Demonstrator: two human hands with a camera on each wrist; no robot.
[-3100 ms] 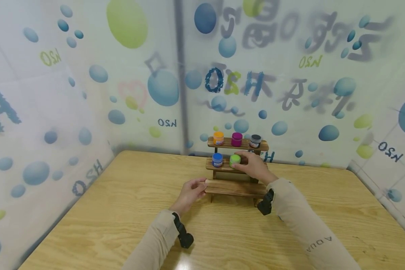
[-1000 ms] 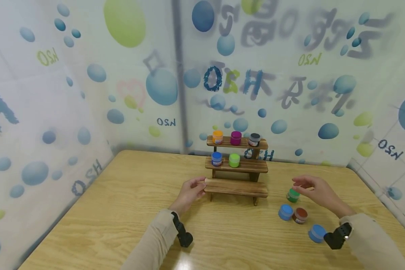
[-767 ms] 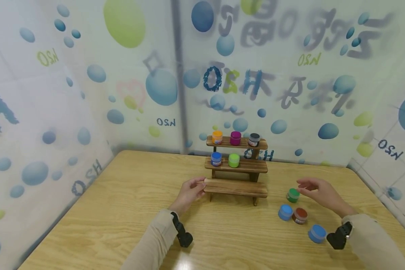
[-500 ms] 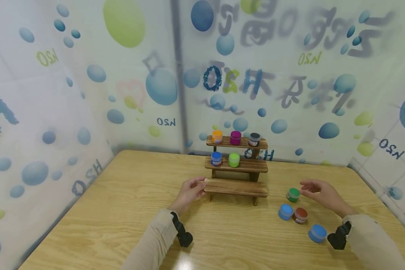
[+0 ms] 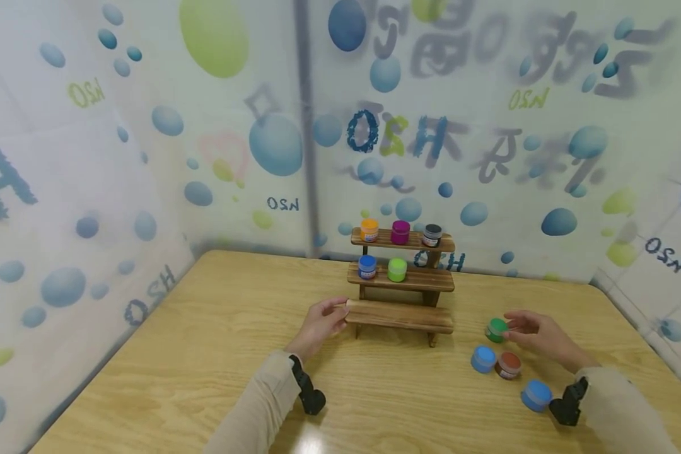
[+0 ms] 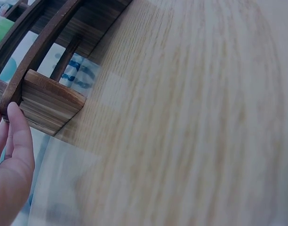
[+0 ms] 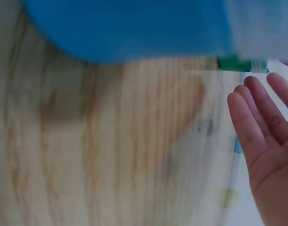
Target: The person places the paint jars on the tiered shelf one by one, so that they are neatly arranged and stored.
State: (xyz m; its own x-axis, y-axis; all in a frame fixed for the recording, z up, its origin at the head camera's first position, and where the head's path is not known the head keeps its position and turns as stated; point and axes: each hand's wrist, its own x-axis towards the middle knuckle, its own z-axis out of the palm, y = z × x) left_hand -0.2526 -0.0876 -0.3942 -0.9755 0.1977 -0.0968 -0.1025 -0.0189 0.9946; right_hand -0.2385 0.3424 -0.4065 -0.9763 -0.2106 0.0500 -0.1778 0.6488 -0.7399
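Green jar [image 5: 496, 331], head view: is standing on the bench [image 5: 215, 328], right of the wooden rack [image 5: 420, 279], probably handling light, stiff and slick; its sides are offering the best hold.
Left grip [image 6: 14, 165], left wrist view: is pinching the left end of the rack's lowest step [image 6: 38, 48].
Right grip [image 7: 271, 146], right wrist view: is hovering spread beside the green jar, holding nothing.

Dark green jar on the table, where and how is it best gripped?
Probably pinch the dark green jar around its round wall, from the right: it stands upright, the right hand is on that side, and a blue jar and brown jar sit on its near side.
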